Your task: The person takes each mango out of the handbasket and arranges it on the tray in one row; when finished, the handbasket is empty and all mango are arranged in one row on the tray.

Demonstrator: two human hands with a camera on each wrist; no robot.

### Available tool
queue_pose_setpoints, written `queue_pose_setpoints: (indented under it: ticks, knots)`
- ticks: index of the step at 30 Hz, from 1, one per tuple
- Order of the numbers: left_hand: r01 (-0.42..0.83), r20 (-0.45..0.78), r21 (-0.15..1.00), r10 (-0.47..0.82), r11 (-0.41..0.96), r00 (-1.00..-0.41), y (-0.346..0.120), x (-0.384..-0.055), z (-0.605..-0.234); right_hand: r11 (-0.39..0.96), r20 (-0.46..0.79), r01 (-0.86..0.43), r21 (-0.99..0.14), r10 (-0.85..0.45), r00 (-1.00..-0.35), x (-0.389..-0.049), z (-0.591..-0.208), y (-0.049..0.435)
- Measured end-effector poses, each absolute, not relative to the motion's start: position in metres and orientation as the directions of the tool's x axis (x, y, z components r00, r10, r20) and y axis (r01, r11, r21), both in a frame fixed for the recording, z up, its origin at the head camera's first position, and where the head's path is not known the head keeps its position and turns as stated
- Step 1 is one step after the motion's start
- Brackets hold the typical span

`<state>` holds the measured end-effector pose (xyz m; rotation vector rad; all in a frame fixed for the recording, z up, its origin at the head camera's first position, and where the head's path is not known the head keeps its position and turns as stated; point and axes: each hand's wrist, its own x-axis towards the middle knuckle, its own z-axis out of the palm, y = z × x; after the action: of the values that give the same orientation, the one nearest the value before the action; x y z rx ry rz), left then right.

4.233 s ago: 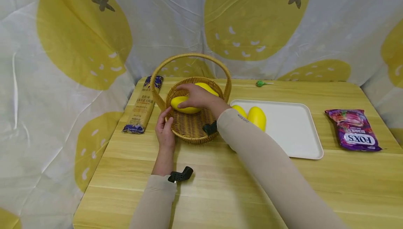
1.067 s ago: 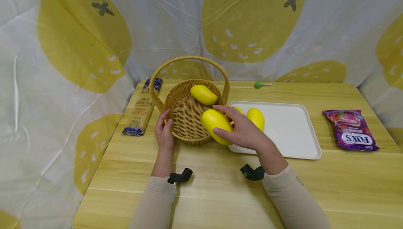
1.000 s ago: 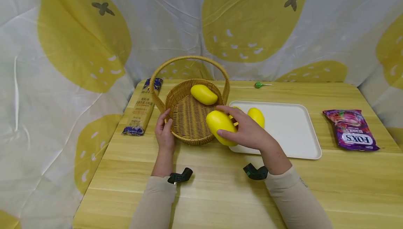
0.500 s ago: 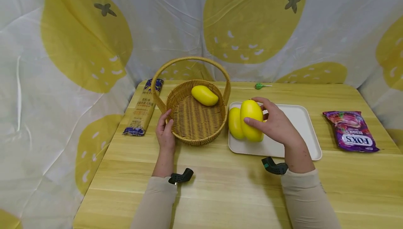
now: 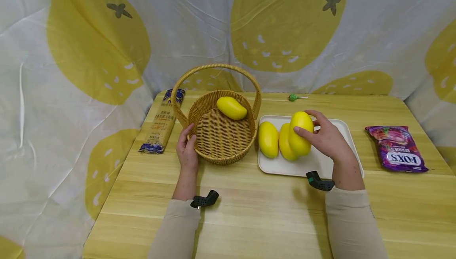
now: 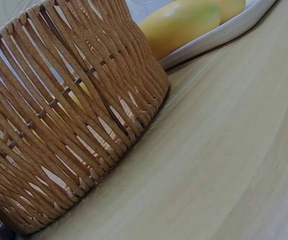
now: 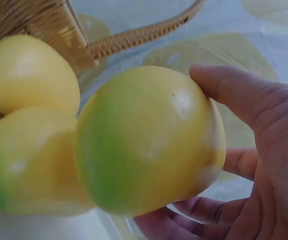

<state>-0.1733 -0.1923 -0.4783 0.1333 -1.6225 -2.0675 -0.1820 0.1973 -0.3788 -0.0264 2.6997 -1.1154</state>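
My right hand holds a yellow mango between thumb and fingers, over the white tray. The right wrist view shows this held mango with a green-tinted end. Two other mangoes lie on the tray's left part: one at its left edge and another partly covered by the held one. To the left stands a wicker basket with a tall handle and a mango inside, at the back. My left hand grips the basket's left rim; the left wrist view shows mostly its woven side.
A pack of spaghetti lies left of the basket. A green-wrapped lollipop is at the table's back edge. On the right lies a purple Fox's candy bag. A lemon-print curtain hangs behind the wooden table.
A mango has left the basket in my right hand, moving right to above the tray; one mango stays inside. My left hand has kept its place on the rim.
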Motion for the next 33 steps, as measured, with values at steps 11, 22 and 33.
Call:
queue_pose_setpoints:
  ticks: [11, 22, 33]
  knots:
    - [0.301, 0.208, 0.941, -0.436, -0.154, -0.875, -0.192, -0.172, -0.476, 0.664, -0.261, 0.152, -0.732, -0.068, -0.963, -0.188, -0.390, 0.223]
    - [0.292, 0.202, 0.944, -0.433, -0.153, -0.878, -0.193, -0.171, -0.475, 0.663, -0.350, 0.208, -0.719, -0.087, -0.933, -0.188, -0.396, 0.236]
    - [0.294, 0.202, 0.944, -0.436, -0.152, -0.877, -0.191, -0.171, -0.475, 0.684, -0.395, 0.212, -0.698, -0.121, -0.911, -0.192, -0.410, 0.242]
